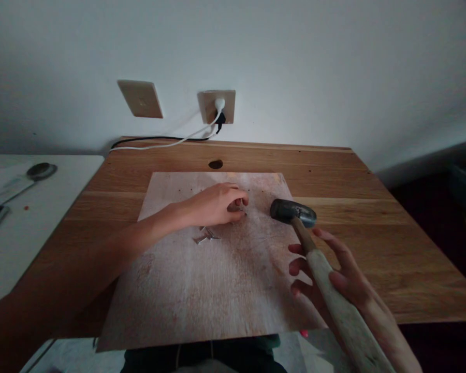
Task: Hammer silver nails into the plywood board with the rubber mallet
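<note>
My left hand is over the upper middle of a thin pale board. Its fingers are curled and the thumb reaches down close to the surface; a tiny dark speck shows by the thumb tip, too small to make out. Just below this hand lie several loose silvery nails. On the right, my right hand holds a hammer by its pale wooden handle, the fingers loosely around it. The dark hammer head is above the board's right edge.
The board rests on a brown wooden table with a round hole near the wall. Small dark dots run along the board's far part. White and black cables lead to a wall socket. A white table stands at the left.
</note>
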Tool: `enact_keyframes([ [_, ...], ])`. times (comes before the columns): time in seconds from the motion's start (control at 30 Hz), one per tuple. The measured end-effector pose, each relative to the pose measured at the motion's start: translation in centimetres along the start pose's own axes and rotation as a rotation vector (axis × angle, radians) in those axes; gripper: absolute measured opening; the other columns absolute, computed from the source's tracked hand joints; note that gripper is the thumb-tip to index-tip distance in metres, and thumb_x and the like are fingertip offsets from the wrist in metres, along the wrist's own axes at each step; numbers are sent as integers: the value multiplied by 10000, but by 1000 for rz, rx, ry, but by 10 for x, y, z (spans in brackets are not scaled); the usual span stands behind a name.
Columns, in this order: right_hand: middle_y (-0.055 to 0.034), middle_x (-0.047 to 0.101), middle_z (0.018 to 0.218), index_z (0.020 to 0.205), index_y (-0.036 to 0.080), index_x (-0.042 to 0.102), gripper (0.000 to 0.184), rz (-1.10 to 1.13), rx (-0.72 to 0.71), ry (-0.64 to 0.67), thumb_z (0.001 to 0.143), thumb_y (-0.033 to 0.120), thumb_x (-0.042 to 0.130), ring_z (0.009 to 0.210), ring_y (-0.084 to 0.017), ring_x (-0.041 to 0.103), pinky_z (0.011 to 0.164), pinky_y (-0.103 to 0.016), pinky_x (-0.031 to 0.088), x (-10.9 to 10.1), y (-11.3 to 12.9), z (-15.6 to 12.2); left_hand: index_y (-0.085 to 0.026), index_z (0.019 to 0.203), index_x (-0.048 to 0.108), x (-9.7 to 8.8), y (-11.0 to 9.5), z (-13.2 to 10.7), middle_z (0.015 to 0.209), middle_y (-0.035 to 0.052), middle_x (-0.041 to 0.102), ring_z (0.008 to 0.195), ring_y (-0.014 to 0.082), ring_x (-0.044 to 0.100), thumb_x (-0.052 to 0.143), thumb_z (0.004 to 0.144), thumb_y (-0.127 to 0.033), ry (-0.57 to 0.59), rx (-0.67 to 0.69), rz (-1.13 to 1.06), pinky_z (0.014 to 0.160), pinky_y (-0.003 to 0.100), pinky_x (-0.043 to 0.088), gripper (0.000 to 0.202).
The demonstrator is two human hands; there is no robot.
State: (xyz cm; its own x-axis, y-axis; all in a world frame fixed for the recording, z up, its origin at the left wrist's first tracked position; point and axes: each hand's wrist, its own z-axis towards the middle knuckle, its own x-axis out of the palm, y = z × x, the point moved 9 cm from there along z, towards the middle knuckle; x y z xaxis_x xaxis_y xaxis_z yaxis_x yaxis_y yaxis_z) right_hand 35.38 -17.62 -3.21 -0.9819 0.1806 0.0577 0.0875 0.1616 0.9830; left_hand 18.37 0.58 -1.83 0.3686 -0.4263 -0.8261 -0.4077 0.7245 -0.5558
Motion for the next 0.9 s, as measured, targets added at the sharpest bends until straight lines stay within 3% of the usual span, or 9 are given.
enact_keyframes([
  [0.13, -106, 688, 1479, 1585, 461, 479, 555, 18, 94, 15, 1065, 443, 674, 823, -198, 750, 587, -302, 637, -3, -5, 3, -168, 958, 719, 11, -6, 11, 1028, 60, 720, 932, 194, 677, 701, 922, -151, 53, 32, 33, 861, 327, 508, 44],
  [0.27, -107, 698, 1483, 1650, 459, 427, 674, -131, 40, -4, 1048, 476, 731, 606, -113, 650, 486, -251, 576, -22, -3, 19, -175, 896, 686, 17, -7, 15, 997, 54, 683, 900, 187, 643, 647, 937, -134, 70, 61, 65, 840, 323, 494, 71],
  [0.4, -159, 719, 1500, 1725, 401, 327, 811, -351, -39, -9, 1041, 516, 748, 757, -179, 775, 604, -288, 661, -39, -2, 34, -182, 864, 666, 17, -5, 19, 962, 44, 661, 867, 176, 631, 621, 945, -130, 73, 79, 29, 815, 313, 486, 106],
  [0.5, -213, 732, 1485, 1771, 334, 269, 954, -473, -35, 10, 998, 543, 787, 912, -263, 841, 598, -292, 673, -46, -3, 42, -184, 860, 659, 16, -2, 22, 965, 42, 671, 855, 169, 632, 629, 933, -124, 78, 90, 20, 818, 310, 490, 99],
  [0.57, -209, 774, 1402, 1758, 305, 336, 930, -545, -10, -3, 987, 565, 786, 875, -274, 846, 542, -279, 652, -52, -2, 45, -188, 886, 662, 16, -3, 24, 974, 37, 688, 849, 164, 643, 624, 938, -117, 95, 118, 33, 818, 303, 497, 96],
  [0.73, -127, 838, 1119, 1494, 268, 662, 604, -694, 59, -29, 1009, 623, 721, 657, -233, 790, 442, -273, 601, -68, -4, 45, -186, 1037, 704, 18, -15, 24, 986, 65, 733, 887, 217, 696, 599, 955, -81, 90, 197, 205, 825, 341, 533, 169],
  [0.9, -101, 845, 1008, 1484, 264, 676, 577, -777, 13, -62, 1024, 611, 697, 682, -252, 798, 523, -295, 631, -71, -3, 39, -174, 982, 704, 23, -22, 25, 956, 65, 716, 865, 214, 694, 598, 959, -62, 153, 203, 264, 810, 336, 528, 156],
])
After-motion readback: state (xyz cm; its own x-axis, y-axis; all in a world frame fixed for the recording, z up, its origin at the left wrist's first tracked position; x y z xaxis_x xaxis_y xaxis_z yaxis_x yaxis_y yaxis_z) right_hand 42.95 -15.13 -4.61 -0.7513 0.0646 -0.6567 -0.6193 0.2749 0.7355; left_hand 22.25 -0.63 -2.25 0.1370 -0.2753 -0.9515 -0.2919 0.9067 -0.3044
